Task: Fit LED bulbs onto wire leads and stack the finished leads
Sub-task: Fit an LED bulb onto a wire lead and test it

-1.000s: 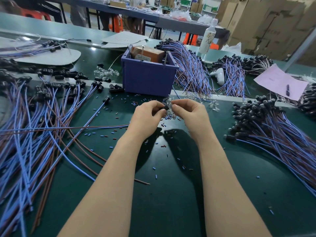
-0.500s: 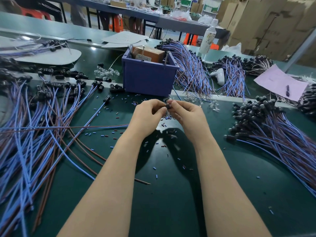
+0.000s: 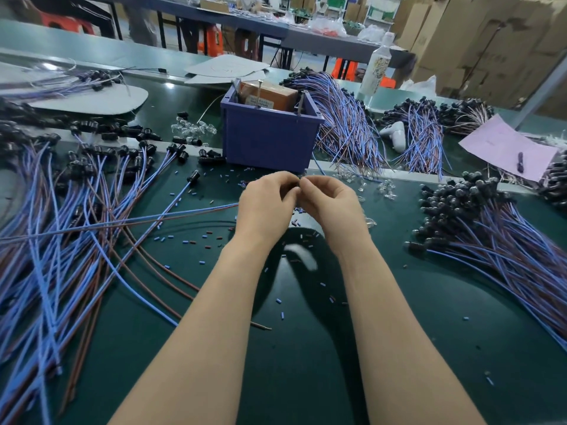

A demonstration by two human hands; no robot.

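- Both hands have closed in on each other since the earlier frame, and the black socket that showed between the fingertips is now covered by them.
- Dark green work table [image 3: 306, 378] carries everything, with both forearms stretched over its near half.
- Loose wire leads [image 3: 61, 240], blue and brown with black sockets at their far ends, fan across the table's left side.
- Finished stack [image 3: 497, 237] lies on the right, sockets bunched toward the middle and wires trailing to the right edge.
- Purple bin [image 3: 267, 139] stands just beyond the hands, with a brown box inside it.
- Left hand [image 3: 265, 207] has its fingers curled, thumb and forefinger clamped on the end of the wire lead [image 3: 184, 213], which runs out leftward over the table.
- Right hand [image 3: 333, 204] is curled likewise, its fingertips pinched tight against the left hand's on that same end; the bulb itself is hidden.
- Clear LED bulbs [image 3: 387, 188] lie scattered just right of the hands.
- Snipped insulation bits [image 3: 190, 241] dot the table around the wrists.
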